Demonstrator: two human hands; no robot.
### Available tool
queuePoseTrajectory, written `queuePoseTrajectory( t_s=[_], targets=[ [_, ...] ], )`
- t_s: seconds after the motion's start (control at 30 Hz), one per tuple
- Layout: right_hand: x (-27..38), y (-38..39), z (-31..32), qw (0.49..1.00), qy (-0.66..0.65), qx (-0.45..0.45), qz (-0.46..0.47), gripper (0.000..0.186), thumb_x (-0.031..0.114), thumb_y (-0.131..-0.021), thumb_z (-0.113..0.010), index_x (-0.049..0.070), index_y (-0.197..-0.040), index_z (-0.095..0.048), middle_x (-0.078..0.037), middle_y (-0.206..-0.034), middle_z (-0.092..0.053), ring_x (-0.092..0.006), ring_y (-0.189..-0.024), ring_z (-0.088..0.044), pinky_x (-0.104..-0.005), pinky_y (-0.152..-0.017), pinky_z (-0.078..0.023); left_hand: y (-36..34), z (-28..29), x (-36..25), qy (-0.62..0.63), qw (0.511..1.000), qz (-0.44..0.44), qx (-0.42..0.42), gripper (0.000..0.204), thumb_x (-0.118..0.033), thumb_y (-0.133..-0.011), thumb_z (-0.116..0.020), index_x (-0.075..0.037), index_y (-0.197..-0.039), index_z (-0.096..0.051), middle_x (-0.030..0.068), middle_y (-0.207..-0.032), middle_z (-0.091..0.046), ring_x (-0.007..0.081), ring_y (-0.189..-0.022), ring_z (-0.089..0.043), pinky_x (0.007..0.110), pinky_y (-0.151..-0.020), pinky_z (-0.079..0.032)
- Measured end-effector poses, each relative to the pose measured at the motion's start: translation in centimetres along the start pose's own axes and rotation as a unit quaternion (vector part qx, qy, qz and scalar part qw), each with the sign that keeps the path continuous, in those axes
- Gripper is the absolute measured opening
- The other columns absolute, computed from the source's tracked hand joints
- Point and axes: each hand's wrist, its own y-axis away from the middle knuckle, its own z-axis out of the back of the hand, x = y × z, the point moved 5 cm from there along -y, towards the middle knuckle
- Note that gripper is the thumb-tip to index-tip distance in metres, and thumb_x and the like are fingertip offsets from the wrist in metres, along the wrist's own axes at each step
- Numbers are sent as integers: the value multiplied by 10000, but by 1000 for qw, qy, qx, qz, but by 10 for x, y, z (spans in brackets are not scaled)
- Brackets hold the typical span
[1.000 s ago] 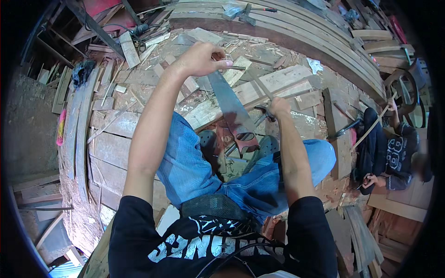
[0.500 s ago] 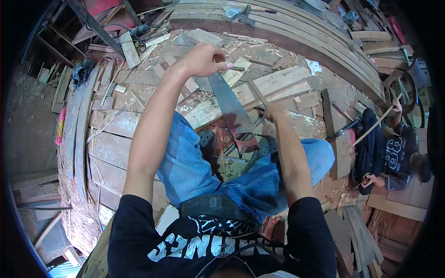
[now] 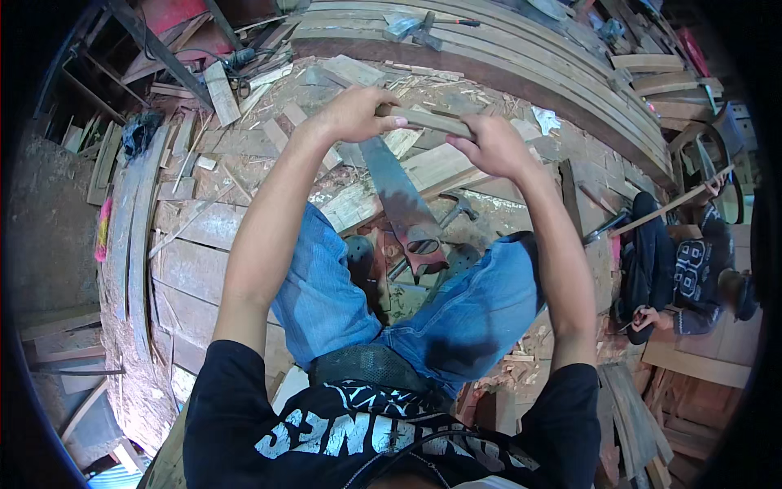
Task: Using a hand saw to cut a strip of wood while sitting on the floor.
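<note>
Both of my hands are raised in front of me at about the same height. A short wooden strip [image 3: 432, 121] runs between them, nearly level. The fingers of my left hand [image 3: 356, 114] are closed on its left end, and my right hand [image 3: 498, 147] pinches its right end. Just behind the strip, a thin darker edge shows; I cannot tell whether it is a second piece. Below the hands, a handsaw [image 3: 397, 186] with a worn red handle lies between my legs, handle toward me. Beside its handle lies a claw hammer [image 3: 461, 207].
Boards and offcuts [image 3: 444, 169] litter the floor ahead. Long stacked planks [image 3: 521, 65] cross the back, with another hammer [image 3: 427, 34] on them. At the right sits another person [image 3: 692, 269], holding a long wooden strip [image 3: 676, 200]. Planks [image 3: 142, 220] line the left.
My right hand has risen from near my knees to the level of my left hand, bringing the wooden strip up across between them. The claw hammer has come into clear view.
</note>
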Motion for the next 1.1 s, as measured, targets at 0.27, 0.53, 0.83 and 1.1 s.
queuePoseTrajectory(
  t_s=[0.27,0.53,0.83,1.1],
  targets=[
    [-19,20,37,960,-123,-251,0,330,267,-723,-744,-17,-814,-604,-184,-679,-612,-323,-603,-611,-360,-574,-477,-5,19,-26,24,978,-83,-190,294,-232,-744,-722,-62,-978,-669,135,-902,-665,299,-824,-629,365,-741,-480],
    [-18,36,57,897,-240,-370,29,349,281,-743,-757,7,-902,-609,-72,-641,-618,-115,-549,-568,-255,-523,-453,8,37,-45,-43,905,-202,-372,294,-202,-679,-768,-87,-932,-671,68,-878,-673,234,-829,-629,335,-750,-442],
    [-18,52,73,845,-216,-482,85,282,80,-720,-753,43,-976,-639,-63,-835,-645,-112,-660,-594,-236,-571,-475,12,50,-44,-130,875,-133,-446,403,-355,-596,-810,-101,-877,-672,26,-849,-671,205,-815,-617,331,-766,-409],
    [-24,61,79,819,-213,-529,56,325,12,-686,-747,69,-995,-665,-54,-862,-650,-98,-698,-611,-213,-555,-479,21,61,-40,-85,841,-173,-505,376,-240,-588,-829,-91,-899,-680,45,-881,-661,202,-846,-600,326,-762,-454]
  ],
)
